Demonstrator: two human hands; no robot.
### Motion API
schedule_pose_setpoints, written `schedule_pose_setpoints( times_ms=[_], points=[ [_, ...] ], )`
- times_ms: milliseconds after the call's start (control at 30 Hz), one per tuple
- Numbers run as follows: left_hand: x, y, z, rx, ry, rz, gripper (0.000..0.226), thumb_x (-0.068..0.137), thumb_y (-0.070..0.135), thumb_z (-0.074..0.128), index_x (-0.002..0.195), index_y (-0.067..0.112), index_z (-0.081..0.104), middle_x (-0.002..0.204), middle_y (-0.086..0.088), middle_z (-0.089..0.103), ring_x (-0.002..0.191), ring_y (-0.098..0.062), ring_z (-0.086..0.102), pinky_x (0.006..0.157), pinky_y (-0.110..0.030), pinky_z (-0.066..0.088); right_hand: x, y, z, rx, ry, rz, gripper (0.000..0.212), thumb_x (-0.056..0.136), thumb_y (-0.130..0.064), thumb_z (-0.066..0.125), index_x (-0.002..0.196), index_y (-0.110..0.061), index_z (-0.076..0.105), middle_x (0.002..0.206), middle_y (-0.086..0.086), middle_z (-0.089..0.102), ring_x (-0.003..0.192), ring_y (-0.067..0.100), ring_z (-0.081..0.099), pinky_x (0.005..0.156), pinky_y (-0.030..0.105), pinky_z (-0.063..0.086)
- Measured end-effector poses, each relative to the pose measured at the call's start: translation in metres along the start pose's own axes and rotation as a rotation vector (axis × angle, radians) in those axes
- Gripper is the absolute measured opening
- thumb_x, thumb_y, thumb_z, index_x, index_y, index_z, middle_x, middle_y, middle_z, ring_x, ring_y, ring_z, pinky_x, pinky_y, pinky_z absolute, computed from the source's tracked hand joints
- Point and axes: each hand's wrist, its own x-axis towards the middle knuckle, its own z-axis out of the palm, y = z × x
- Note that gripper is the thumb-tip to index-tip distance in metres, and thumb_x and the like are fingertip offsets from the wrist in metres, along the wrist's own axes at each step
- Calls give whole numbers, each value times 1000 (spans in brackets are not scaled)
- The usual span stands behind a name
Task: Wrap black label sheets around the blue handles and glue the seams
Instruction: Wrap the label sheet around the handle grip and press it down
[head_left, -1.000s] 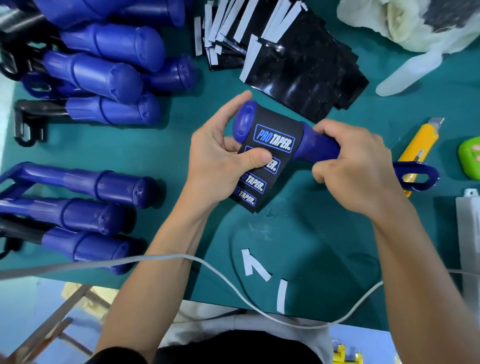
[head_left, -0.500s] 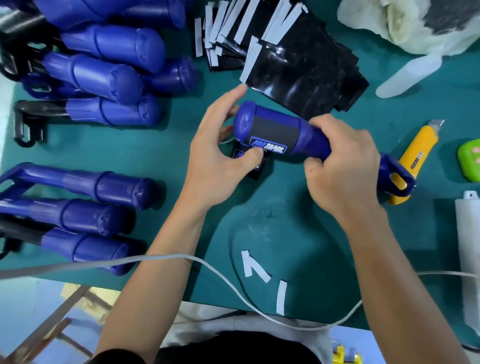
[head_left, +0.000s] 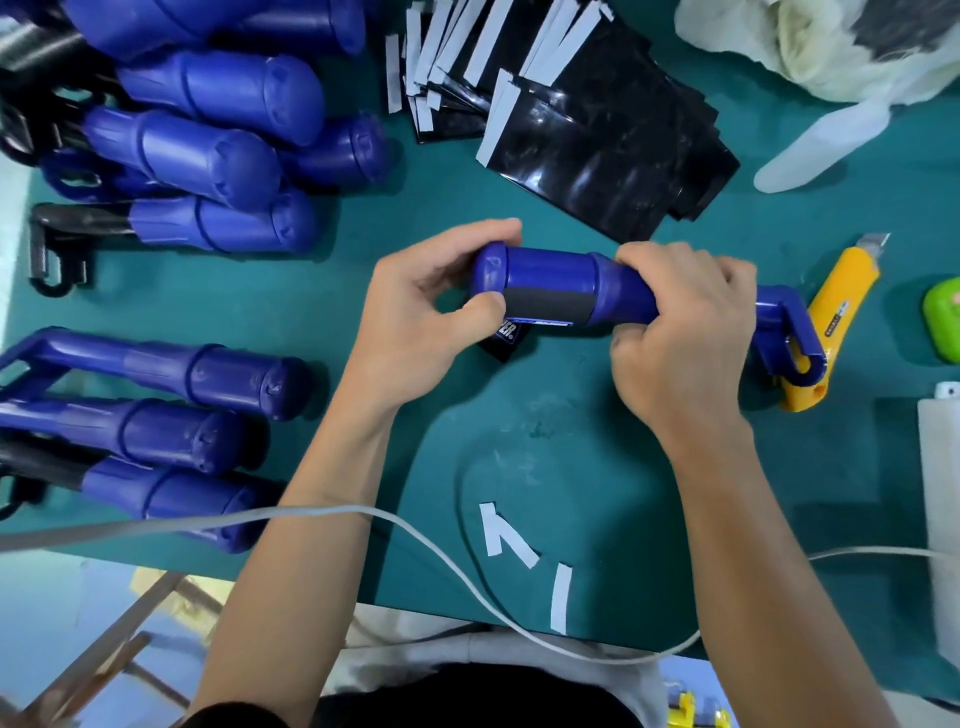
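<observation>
Near edge of the bench first: peeled white backing strips (head_left: 492, 530) lie loose, and a white cable (head_left: 156, 526) trails across. Up to mid-bench, and here's the action. The blue handle (head_left: 545, 273) is held crosswise over the green top. The left hand (head_left: 415, 332) curls round its butt end, thumb pinning the black label sheet (head_left: 545, 307) to the barrel. The right hand (head_left: 685, 343) is clamped round the neck. The sheet's loose tail hangs underneath, a scrap of printing peeking out.

That handle looks like hard moulded plastic, light and smooth and keen to roll. I'd say the two ends are the places to hold, clear of the label band. The sheet looks thin, glossy and floppy, so it'll crease or go on crooked unless it's drawn taut.

Just right of the hands sits a yellow utility knife (head_left: 831, 312). At the far edge is the stack of black label sheets (head_left: 613, 150), with bare blue handles (head_left: 208, 145) heaped in the far left corner.
</observation>
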Motion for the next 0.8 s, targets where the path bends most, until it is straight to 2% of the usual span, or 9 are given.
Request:
schedule_pose_setpoints(
  times_ms=[100, 300, 467, 633, 800],
  points=[
    [2, -5, 3, -37, 22, 24, 51, 77, 4, 63, 125, 20, 70, 116, -3, 75, 110, -29, 69, 101, -46, 54, -1, 1, 0, 11, 11, 2, 49, 60, 12, 59, 103, -7, 71, 83, 6, 62, 75, 31, 52, 85, 40, 35],
    [3, -9, 12, -37, 102, 54, 48, 75, 3, 59, 116, 21, 73, 109, -1, 77, 102, -28, 72, 94, -40, 55, -2, 2, 0, 31, 7, 6, 51, 59, 12, 58, 105, -6, 73, 84, 6, 65, 75, 32, 54, 86, 37, 33],
    [1, -8, 16, -23, 173, 89, 46, 74, 3, 57, 114, 19, 72, 105, -9, 76, 97, -29, 72, 92, -44, 57, -3, 0, 1, 39, 19, -13, 52, 58, 11, 59, 104, -6, 73, 85, 5, 66, 75, 32, 54, 86, 36, 32],
    [0, -5, 22, -80, 241, 24, 42, 69, 6, 57, 105, 19, 75, 100, -10, 76, 93, -28, 70, 88, -47, 57, -3, 0, 1, 28, 50, -38, 52, 55, 10, 59, 102, -6, 74, 83, 4, 65, 74, 31, 54, 85, 33, 30],
    [3, -3, 23, -99, 199, -80, 45, 70, 1, 56, 109, 16, 74, 98, 2, 75, 93, -15, 68, 82, -27, 52, -4, 1, 4, 19, 54, -30, 52, 56, 9, 59, 103, -7, 74, 83, 4, 66, 75, 30, 54, 85, 35, 32]
  ],
)
